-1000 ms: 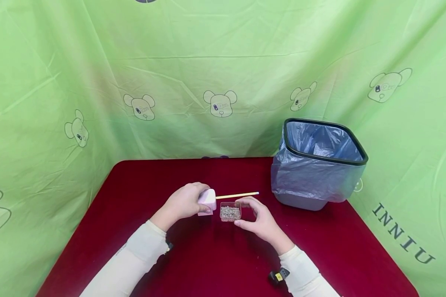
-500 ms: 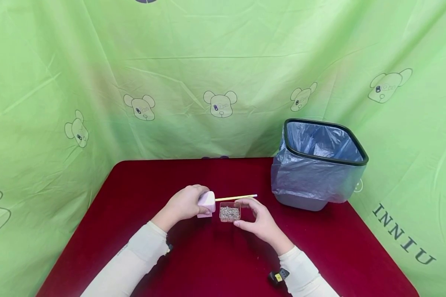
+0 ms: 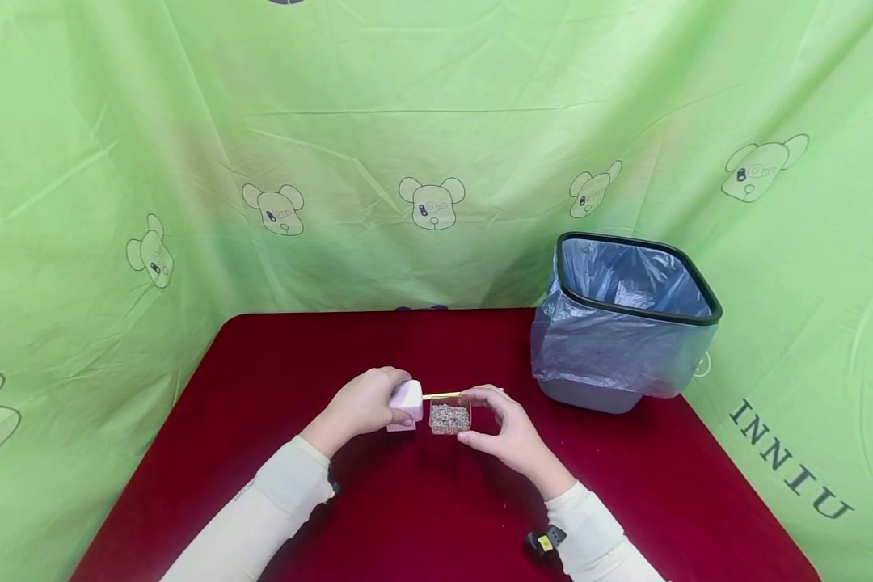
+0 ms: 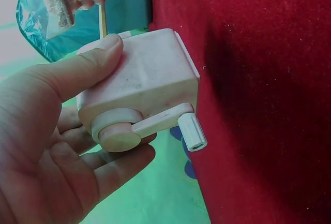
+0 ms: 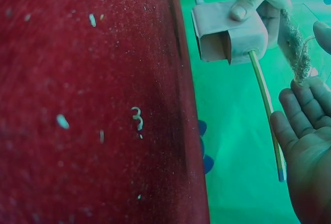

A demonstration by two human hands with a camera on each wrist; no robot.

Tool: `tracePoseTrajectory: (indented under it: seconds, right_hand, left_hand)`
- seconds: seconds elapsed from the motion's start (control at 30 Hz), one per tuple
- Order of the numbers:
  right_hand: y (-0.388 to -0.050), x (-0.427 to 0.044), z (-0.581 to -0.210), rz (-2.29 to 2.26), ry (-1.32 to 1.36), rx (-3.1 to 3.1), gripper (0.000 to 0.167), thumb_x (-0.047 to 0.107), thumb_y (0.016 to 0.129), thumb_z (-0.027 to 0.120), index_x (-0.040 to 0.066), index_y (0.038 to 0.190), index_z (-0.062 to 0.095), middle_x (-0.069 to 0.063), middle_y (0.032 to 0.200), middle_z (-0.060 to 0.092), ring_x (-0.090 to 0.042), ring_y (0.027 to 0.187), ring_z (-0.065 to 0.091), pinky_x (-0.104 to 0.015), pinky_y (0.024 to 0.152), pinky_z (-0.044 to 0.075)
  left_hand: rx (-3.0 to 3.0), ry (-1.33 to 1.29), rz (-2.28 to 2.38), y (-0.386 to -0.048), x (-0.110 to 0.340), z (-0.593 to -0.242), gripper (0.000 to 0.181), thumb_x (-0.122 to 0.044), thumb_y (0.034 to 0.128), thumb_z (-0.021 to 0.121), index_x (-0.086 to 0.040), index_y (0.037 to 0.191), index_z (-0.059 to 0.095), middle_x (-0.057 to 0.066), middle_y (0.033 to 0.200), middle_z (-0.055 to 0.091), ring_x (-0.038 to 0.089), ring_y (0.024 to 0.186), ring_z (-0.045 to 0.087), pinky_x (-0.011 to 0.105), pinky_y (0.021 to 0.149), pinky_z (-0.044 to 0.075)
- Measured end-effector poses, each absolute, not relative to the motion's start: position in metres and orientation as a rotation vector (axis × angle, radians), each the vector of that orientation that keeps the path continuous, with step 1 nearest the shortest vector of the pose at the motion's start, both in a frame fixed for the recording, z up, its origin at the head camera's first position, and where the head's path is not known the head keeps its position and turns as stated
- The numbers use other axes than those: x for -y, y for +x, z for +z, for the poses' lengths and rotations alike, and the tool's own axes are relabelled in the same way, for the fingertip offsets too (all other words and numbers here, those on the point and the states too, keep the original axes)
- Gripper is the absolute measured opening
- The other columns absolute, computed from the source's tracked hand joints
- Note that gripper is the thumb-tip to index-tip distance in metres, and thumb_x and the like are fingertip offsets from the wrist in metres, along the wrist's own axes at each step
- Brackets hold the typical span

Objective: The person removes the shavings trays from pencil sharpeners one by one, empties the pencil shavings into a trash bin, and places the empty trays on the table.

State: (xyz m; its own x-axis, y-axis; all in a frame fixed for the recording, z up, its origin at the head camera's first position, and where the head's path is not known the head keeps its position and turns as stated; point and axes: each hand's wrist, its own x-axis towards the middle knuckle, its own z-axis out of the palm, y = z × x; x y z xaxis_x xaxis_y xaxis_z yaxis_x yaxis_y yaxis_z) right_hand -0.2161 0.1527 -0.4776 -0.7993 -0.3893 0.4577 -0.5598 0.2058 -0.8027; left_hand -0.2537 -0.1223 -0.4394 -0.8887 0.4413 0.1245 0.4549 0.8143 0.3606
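Note:
My left hand (image 3: 364, 402) grips a pale pink hand-crank pencil sharpener (image 4: 147, 66), thumb on its top. Its crank handle (image 4: 163, 119) shows in the left wrist view. A yellow pencil (image 5: 262, 90) sticks out of the sharpener's far face; in the head view it runs behind the tray and right fingers. The sharpener's drawer slot (image 5: 212, 47) gapes in the right wrist view. Just right of the sharpener, my right hand (image 3: 512, 436) pinches a small clear shavings tray (image 3: 436, 432) at its side. Grey-brown shavings (image 3: 449, 417) lie in the tray.
A grey trash bin (image 3: 589, 394) with a translucent liner and black rim stands at the table's back right. Small bits of shavings (image 5: 137, 118) are scattered on the dark red tabletop (image 3: 320, 347). A green printed curtain (image 3: 436, 97) surrounds the table.
My left hand has brought the sharpener and pencil slightly closer to me. The pencil now passes partly behind the tray and right hand. My right hand stays almost still with the tray.

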Motion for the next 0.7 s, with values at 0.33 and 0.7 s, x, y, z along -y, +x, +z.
tracePoseTrajectory:
  seconds: [0.33,0.7]
  right_hand:
    - [-0.202,-0.150,-0.453,1.679,0.880,2.345,0.051,-0.001,0.079,0.085,-0.004,0.125,0.063,-0.017,0.119,0.066,-0.030,0.112,0.062,-0.019,0.100,0.046]
    - [-0.201,-0.151,-0.451,1.671,0.865,2.374,0.050,0.002,0.080,0.085,-0.002,0.125,0.063,-0.014,0.122,0.066,-0.029,0.116,0.061,-0.026,0.104,0.047]
  left_hand:
    - [2.972,-0.745,-0.581,-0.254,0.120,-0.446,0.059,-0.033,0.0740,0.093,-0.012,0.124,0.069,-0.003,0.109,0.070,0.011,0.087,0.061,0.033,0.080,0.053]
    - [2.980,-0.744,-0.576,-0.254,0.119,-0.448,0.062,-0.034,0.0732,0.093,-0.011,0.125,0.069,-0.001,0.112,0.071,0.012,0.089,0.062,0.034,0.083,0.054]
